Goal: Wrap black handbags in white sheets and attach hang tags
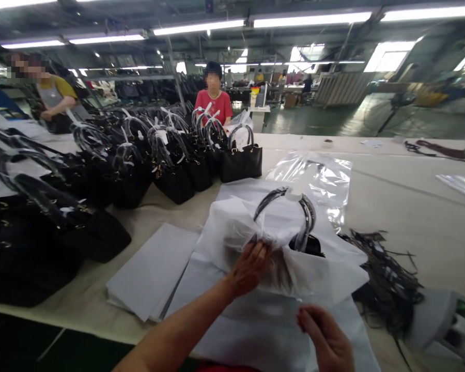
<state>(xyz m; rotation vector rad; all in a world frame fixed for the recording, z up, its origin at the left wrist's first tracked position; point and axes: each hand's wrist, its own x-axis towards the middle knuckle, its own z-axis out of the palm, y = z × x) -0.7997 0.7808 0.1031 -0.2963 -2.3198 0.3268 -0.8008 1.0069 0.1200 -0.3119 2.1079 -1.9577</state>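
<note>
A black handbag [312,245] stands in front of me, mostly hidden under white tissue paper [318,276]. Its two handles [308,214] rise out of the paper, covered in clear wrap. My left hand [251,266] is closed on the bunched tissue paper at the bag's top, beside the base of the handles. Apart from the bag, nearer to me, my right hand [327,338] is raised with its fingers curled and their tips pinched together. What they hold, if anything, is too small to make out. More tissue paper sheets [240,320] lie beneath the bag.
Several black handbags [240,164] crowd the table's left side. A stack of white sheets [153,271] lies left of the paper. Clear plastic bags [313,173] lie behind, black straps [389,279] and a grey tape dispenser-like device [442,323] at right. Two people work across the table.
</note>
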